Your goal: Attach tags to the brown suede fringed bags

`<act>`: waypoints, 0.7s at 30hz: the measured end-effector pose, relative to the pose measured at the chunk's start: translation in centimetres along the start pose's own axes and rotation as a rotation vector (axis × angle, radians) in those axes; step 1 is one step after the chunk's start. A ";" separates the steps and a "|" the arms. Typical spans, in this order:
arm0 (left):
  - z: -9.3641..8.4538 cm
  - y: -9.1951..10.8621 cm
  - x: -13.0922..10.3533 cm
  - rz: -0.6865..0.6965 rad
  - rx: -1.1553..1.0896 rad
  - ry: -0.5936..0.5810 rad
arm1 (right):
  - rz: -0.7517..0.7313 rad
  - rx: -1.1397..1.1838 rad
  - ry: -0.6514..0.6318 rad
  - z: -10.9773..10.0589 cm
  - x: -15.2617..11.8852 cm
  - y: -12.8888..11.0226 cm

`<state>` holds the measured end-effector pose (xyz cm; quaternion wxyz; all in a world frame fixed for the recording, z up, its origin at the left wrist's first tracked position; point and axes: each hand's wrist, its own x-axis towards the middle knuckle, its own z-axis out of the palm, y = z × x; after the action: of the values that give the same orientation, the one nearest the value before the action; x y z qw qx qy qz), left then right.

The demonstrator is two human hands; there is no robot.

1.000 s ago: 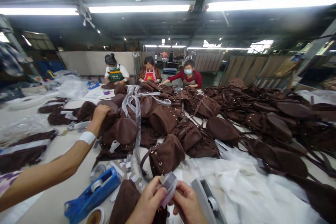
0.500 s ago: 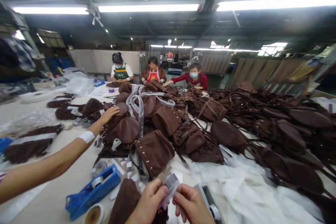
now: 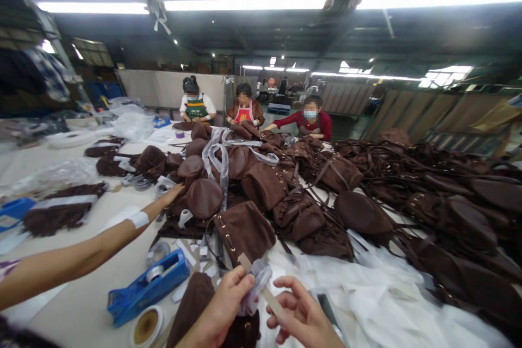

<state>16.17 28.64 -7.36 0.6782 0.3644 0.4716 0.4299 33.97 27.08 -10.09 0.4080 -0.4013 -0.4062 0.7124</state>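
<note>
In my left hand (image 3: 229,294) is a crumpled piece of clear plastic film (image 3: 258,281), pinched between thumb and fingers. A flat beige strip (image 3: 270,300) slants through the film. My right hand (image 3: 302,312) has its curled fingers at the strip's lower end, the index finger raised away from it. Below my hands lies a dark brown piece of fabric (image 3: 194,304), partly hidden by my left forearm. Just beyond my hands a brown drawstring bag (image 3: 247,231) with gold eyelets rests on the table.
A blue tape dispenser (image 3: 149,287) and a tape roll (image 3: 145,327) lie left. A co-worker's arm (image 3: 93,244) reaches in from the left. Brown bags (image 3: 342,171) are heaped ahead and right. White sheeting (image 3: 391,293) lies at right; several people sit across the table.
The plastic film has bunched up in my left hand, and the beige strip now shows through it. My right hand's fingers have spread somewhat. The co-worker's hand has moved down behind a bag.
</note>
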 end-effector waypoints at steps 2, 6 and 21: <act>-0.1 0.1 0.0 -0.019 -0.022 -0.025 | 0.027 0.037 -0.170 -1.0 -0.9 -0.4; 0.2 0.4 -0.1 -0.018 0.029 -0.088 | -0.004 -0.091 -0.261 -1.9 -1.2 -0.8; 1.3 3.1 -2.8 0.119 0.873 -0.163 | -0.544 -0.788 0.056 0.2 0.6 -2.2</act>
<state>16.18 27.05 -3.32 0.4700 0.6757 0.5320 0.1987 34.14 28.28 -8.12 0.4071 -0.4238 -0.7245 0.3603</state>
